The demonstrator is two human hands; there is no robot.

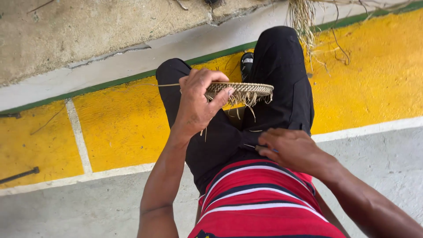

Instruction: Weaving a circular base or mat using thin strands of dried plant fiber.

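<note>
My left hand (pixel 197 100) grips the near edge of a flat round woven straw disc (pixel 246 90), held level above my knees, with loose fibre ends hanging from its rim. A thin straw strand (pixel 168 85) sticks out to the left past my fingers. My right hand (pixel 288 147) rests on my right thigh, fingers curled on a small thin object that I cannot make out. I sit in black trousers (pixel 282 88) and a red striped shirt (pixel 260 198).
A bundle of dry straw fibres (pixel 302 20) hangs down at the top, behind my right knee. A yellow painted band with white lines (pixel 119 128) runs across the concrete floor. A dark metal rod (pixel 20 175) lies at the left edge.
</note>
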